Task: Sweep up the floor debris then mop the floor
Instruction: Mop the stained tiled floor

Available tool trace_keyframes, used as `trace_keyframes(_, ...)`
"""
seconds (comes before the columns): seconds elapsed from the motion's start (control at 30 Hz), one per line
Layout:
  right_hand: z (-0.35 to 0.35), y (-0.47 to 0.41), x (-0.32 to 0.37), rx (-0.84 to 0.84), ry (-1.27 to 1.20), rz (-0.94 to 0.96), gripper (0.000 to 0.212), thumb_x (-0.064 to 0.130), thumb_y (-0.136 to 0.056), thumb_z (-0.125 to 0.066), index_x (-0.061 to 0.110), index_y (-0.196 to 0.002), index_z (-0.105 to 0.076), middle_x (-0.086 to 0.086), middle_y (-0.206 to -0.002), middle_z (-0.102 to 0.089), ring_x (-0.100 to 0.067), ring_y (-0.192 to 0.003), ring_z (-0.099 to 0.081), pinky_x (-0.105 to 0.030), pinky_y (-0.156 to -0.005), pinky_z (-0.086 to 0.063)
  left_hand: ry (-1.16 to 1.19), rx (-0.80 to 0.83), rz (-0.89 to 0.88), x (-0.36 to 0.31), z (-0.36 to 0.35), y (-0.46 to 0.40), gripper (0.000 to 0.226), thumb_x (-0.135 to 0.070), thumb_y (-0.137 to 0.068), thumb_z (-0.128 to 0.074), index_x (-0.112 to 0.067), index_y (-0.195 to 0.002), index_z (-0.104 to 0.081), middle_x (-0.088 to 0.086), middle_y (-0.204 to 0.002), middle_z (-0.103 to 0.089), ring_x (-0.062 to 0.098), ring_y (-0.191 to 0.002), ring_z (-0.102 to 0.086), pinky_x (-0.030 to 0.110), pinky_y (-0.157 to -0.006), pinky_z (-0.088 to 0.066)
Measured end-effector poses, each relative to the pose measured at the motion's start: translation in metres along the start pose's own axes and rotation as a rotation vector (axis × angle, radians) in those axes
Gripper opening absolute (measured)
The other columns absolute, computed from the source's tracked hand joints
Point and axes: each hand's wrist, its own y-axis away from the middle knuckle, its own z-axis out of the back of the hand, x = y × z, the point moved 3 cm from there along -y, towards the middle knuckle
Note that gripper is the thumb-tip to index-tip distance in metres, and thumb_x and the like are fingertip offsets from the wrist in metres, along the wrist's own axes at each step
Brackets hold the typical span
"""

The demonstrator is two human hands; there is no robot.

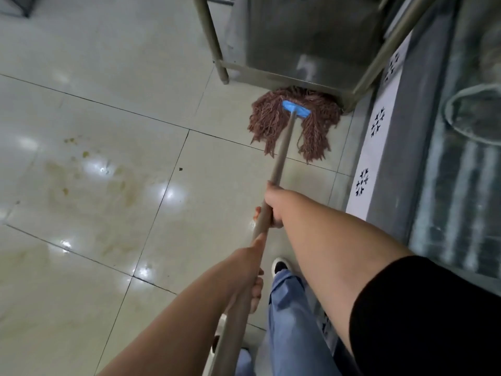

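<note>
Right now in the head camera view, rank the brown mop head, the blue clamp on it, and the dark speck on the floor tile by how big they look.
1. mop head, the largest by far, spread on the floor.
2. blue clamp, a small bar atop the strands.
3. dark speck, the tiniest.
All lie at a similar distance, so nearness hardly affects the order.

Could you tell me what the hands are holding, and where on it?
Both grip the mop by its handle: the right hand mid-shaft, the left hand behind it, nearer the person.

No readable text, label, brand or number is showing anywhere, only black floral motifs on the white border tiles (376, 147) at three o'clock.
</note>
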Motion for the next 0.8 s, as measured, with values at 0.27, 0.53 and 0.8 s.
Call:
trace_keyframes(0.27,-0.024,0.012,-0.018,-0.015,-0.013,0.005,0.055,0.059,-0.095,-0.028,0.009,-0.074,-0.037,-0.007,-0.057,-0.048,-0.019,-0.035,-0.050,-0.025,-0.039,-0.045,-0.021,-0.049,-0.027,0.023,0.022,0.001,0.059,-0.063,-0.089,-0.036,-0.007,-0.074,-0.043,0.003,-0.050,-0.035,0.014,-0.039,-0.031,0.018,-0.043,-0.028)
trace_keyframes(0.53,-0.102,0.040,-0.163,0.042,-0.075,-0.056,0.056,0.061,-0.092,-0.034,0.009,-0.074,-0.038,-0.006,-0.037,-0.053,-0.020,-0.017,-0.047,-0.027,-0.036,-0.047,-0.151,-0.088,-0.053,0.180,0.075,0.013,0.061,-0.063,-0.091,-0.028,-0.006,-0.077,-0.045,0.002,-0.049,-0.035,0.011,-0.027,-0.031,0.013,-0.041,-0.030)
trace_keyframes(0.8,-0.216,0.071,-0.346,0.114,-0.138,-0.187,0.060,0.065,-0.089,-0.037,0.006,-0.076,-0.041,-0.013,-0.034,-0.054,-0.023,-0.024,-0.052,-0.036,-0.036,-0.050,-0.173,-0.094,-0.009,0.379,0.155,0.023,0.062,-0.065,-0.089,-0.033,-0.005,-0.078,-0.046,0.004,-0.050,-0.036,0.012,-0.023,-0.034,0.011,-0.037,-0.034)
